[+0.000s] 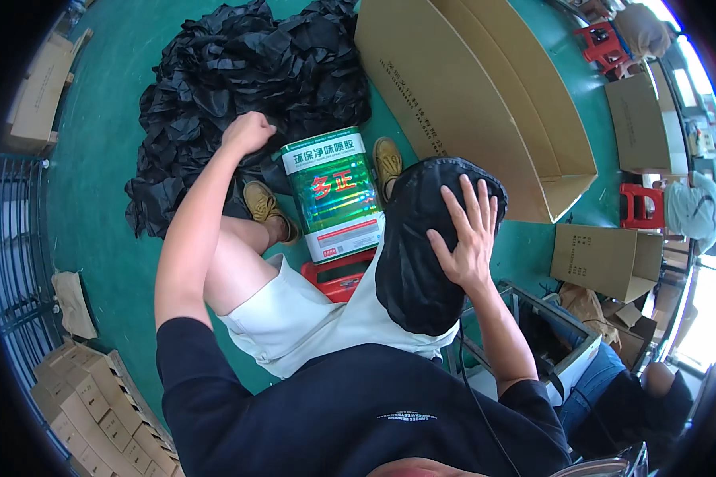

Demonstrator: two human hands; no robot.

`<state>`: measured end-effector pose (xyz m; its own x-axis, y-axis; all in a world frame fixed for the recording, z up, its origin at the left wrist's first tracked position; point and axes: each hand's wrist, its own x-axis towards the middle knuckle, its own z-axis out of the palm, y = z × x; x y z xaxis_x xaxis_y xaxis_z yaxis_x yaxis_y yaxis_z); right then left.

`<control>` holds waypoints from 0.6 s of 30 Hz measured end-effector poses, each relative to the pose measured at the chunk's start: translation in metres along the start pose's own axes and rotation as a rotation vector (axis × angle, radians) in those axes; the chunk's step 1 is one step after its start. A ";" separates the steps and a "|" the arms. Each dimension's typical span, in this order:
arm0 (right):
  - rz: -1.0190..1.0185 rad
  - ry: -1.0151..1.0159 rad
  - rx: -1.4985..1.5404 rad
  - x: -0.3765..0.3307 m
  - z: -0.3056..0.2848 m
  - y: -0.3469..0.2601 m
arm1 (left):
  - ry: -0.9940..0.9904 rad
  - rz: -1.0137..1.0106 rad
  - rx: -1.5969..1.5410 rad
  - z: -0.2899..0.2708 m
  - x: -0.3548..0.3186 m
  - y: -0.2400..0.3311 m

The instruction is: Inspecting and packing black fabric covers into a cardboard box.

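Observation:
My right hand (471, 242) lies with its fingers spread on a rounded black fabric piece (414, 246), perhaps a cover or bag, which rests over my right thigh. Over the near part of a big heap of crumpled black fabric (243, 60), my left hand (249, 133) is curled closed; whatever it may hold is hidden beneath the fingers. Between my legs stands a green and white metal can (338, 195) with a shiny label. A red plastic stool (342, 285) shows partly behind the can.
A long open cardboard box (461, 87) lies beyond my right hand. Smaller cartons (597, 254), red stools (643, 205) and a metal-framed bin (573, 358) are to the right. Stacked cartons (95, 397) stand at the lower left. Another person (636, 405) sits close by at the lower right.

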<state>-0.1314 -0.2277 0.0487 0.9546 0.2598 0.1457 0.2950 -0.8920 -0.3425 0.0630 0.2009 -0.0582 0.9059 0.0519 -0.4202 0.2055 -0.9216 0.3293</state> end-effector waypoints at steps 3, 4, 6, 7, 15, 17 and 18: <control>0.025 -0.003 0.004 0.000 0.002 0.005 | -0.053 -0.183 0.173 0.036 0.053 -0.051; 0.035 0.008 0.006 0.001 0.003 0.007 | -0.070 -0.289 0.124 0.055 0.063 -0.061; 0.063 0.012 -0.015 0.001 0.003 0.009 | 0.011 -0.418 -0.100 0.117 0.079 -0.081; 0.014 0.013 0.053 0.007 0.002 -0.002 | 0.097 -0.391 -0.057 0.157 0.084 -0.177; 0.026 0.035 0.080 0.009 0.006 0.008 | 0.190 -0.629 -0.680 0.344 0.078 -0.204; 0.036 0.038 0.070 0.008 0.006 0.008 | 0.233 -0.689 -0.660 0.351 0.100 -0.198; 0.029 0.049 0.079 0.008 0.006 0.008 | 0.291 -0.758 -0.638 0.352 0.105 -0.197</control>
<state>-0.1210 -0.2303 0.0414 0.9602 0.2143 0.1789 0.2715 -0.8665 -0.4190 -0.0122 0.2524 -0.4644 0.4933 0.7037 -0.5114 0.8413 -0.2365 0.4861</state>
